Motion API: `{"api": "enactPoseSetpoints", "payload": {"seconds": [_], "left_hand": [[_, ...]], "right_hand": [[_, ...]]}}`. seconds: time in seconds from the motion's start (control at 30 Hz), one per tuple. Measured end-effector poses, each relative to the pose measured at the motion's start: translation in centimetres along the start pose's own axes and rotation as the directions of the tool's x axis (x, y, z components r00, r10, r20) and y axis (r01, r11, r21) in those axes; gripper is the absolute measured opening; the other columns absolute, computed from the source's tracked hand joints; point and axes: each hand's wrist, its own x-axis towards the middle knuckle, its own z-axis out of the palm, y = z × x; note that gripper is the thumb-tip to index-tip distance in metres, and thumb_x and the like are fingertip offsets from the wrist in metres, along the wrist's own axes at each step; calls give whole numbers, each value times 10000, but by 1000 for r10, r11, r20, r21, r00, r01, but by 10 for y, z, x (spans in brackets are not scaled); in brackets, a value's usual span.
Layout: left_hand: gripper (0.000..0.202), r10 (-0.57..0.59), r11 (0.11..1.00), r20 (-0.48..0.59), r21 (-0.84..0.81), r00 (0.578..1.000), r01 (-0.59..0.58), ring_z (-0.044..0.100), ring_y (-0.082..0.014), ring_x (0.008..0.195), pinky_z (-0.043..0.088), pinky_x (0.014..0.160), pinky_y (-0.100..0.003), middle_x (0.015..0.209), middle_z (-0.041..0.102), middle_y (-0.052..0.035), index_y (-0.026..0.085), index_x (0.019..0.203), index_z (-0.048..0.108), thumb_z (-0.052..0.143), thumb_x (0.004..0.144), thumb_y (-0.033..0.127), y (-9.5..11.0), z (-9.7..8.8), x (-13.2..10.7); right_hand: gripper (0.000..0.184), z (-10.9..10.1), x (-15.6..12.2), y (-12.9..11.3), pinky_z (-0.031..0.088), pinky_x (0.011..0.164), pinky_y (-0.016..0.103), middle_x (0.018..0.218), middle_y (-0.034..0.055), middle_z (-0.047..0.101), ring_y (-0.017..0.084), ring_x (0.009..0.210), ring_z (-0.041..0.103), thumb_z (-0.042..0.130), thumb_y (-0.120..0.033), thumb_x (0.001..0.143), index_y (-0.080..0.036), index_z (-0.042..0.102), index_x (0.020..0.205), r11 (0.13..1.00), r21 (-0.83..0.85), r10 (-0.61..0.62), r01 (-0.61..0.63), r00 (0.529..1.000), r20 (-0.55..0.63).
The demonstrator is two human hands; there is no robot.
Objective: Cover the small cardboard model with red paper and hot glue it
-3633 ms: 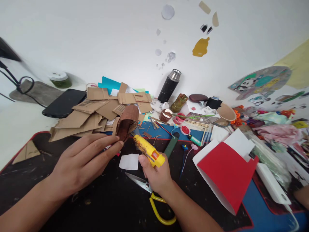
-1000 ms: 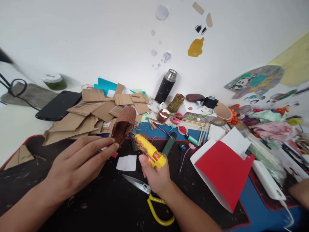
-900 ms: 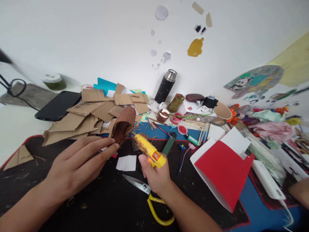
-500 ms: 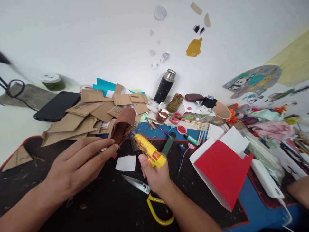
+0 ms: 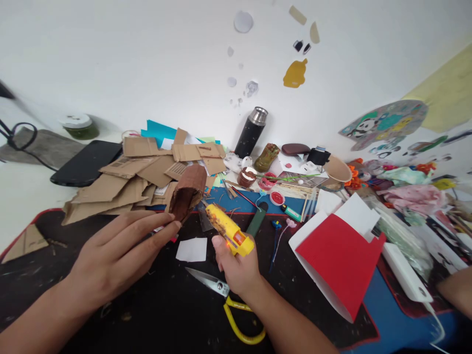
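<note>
Between the fingertips of my left hand (image 5: 121,250) is a curved brown cardboard piece (image 5: 192,183), its hollow side facing me. My right hand (image 5: 239,268) is closed round a yellow hot glue gun (image 5: 225,223), whose nozzle points up and left at the cardboard's right edge. Whether the nozzle touches it I cannot tell. A small orange light glows by my right thumb. Below lie a white paper square (image 5: 191,249) and scissors (image 5: 210,282) with yellow handles, partly behind my right wrist.
Flat cardboard scraps (image 5: 110,182) are heaped at the back left. A black flask (image 5: 251,132) leans near the wall. Paint pots (image 5: 247,176) and sticks stand behind my hands. Red folded card (image 5: 341,260) and a white power strip (image 5: 407,273) lie right. Part of another person's arm (image 5: 455,290) shows far right.
The view has shifted very slightly. Both hands, the cardboard piece and the glue gun hold almost the same positions.
</note>
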Motion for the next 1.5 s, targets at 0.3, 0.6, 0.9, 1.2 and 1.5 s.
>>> {"api": "enactPoseSetpoints", "payload": {"seconds": [0.3, 0.6, 0.9, 1.2, 1.5], "left_hand": [[435, -16, 1000, 20, 8, 1000, 16, 753, -209, 1212, 622, 1092, -373, 1306, 832, -88, 179, 1369, 737, 736, 1019, -80, 2, -1, -1], [458, -23, 1000, 11, 2, 1000, 23, 771, -220, 1220, 632, 1102, -372, 1317, 854, -83, 195, 1375, 756, 736, 1004, -71, 1, 0, -3], [456, -27, 999, -12, -26, 1000, 26, 779, -249, 1233, 671, 1067, -405, 1321, 847, -100, 222, 1419, 742, 677, 1042, -26, -1, 7, -9], [494, -36, 999, -25, -40, 999, 35, 812, -267, 1196, 680, 1079, -403, 1322, 857, -93, 242, 1427, 753, 672, 1014, -16, 0, 10, -13], [428, -12, 999, -2, -37, 1000, 11, 784, -268, 1214, 675, 1069, -413, 1323, 844, -119, 203, 1441, 739, 628, 1071, 16, 0, 11, -14]], "right_hand": [[651, -1, 1, -2, 358, 445, 263, 493, -47, 456, 136, 477, 470, 618, -766, 1088, -275, 506, 676, 1000, 24, -11, 11, 1000, 2], [655, -2, 1, -3, 360, 434, 267, 472, -42, 460, 141, 467, 474, 625, -769, 1082, -278, 513, 663, 1000, 26, 1, -1, 1000, -5], [650, -1, 1, -2, 372, 445, 268, 484, -39, 465, 148, 484, 494, 651, -758, 1074, -272, 529, 660, 998, 56, 1, -1, 1000, -17], [655, -1, 2, -3, 390, 455, 268, 494, -34, 466, 159, 515, 520, 636, -782, 1069, -272, 540, 671, 999, 42, 10, -9, 1000, -21], [654, -1, 2, -3, 392, 453, 271, 490, -29, 466, 162, 514, 525, 619, -772, 1079, -274, 537, 663, 1000, 24, 5, -4, 999, -33]]}}
